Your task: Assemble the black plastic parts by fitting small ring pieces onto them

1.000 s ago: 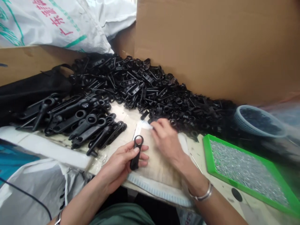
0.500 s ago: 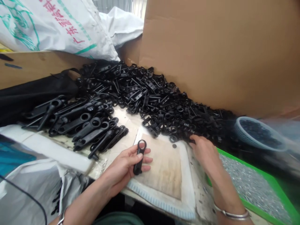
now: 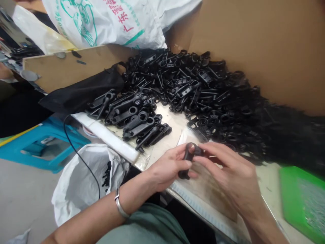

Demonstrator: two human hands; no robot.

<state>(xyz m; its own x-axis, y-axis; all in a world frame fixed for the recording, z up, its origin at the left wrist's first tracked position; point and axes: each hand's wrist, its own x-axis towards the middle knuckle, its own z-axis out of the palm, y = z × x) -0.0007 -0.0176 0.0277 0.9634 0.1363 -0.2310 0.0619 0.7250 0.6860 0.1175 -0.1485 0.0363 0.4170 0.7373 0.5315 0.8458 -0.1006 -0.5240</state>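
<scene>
Right third of the frame is motion-blurred: the big heap of black plastic parts (image 3: 208, 98) smears into a dark mass toward 3 o'clock, single pieces unreadable there. Green tray (image 3: 302, 200) at 4 o'clock is cut off by the frame edge, contents just a grey blur. Printed white sack (image 3: 111, 20) at 12 o'clock is cropped at the top, print only partly legible. Whatever small piece sits under the right fingertips is hidden by the fingers.

Black plastic handle (image 3: 187, 162) sits at centre frame, roughly upright, ring end up. Left hand (image 3: 167, 167) closed on it from 9 o'clock, thumb and fingers wrapped round the lower shaft. Right hand (image 3: 228, 173) comes in from 3 o'clock, fingertips pinched narrow against the ring end, touching it; cannot tell if they grip anything of their own.

Surface: pale worn table (image 3: 167, 142) with a stained pad (image 3: 210, 193) under the hands. Row of longer finished handles (image 3: 134, 118) at 10 o'clock of the hands, near. Cardboard wall (image 3: 266, 44) behind the heap. Black bag (image 3: 83, 91) at 10 o'clock, white plastic bag (image 3: 81, 179) and blue stool (image 3: 45, 149) on the floor at 8–9 o'clock.
</scene>
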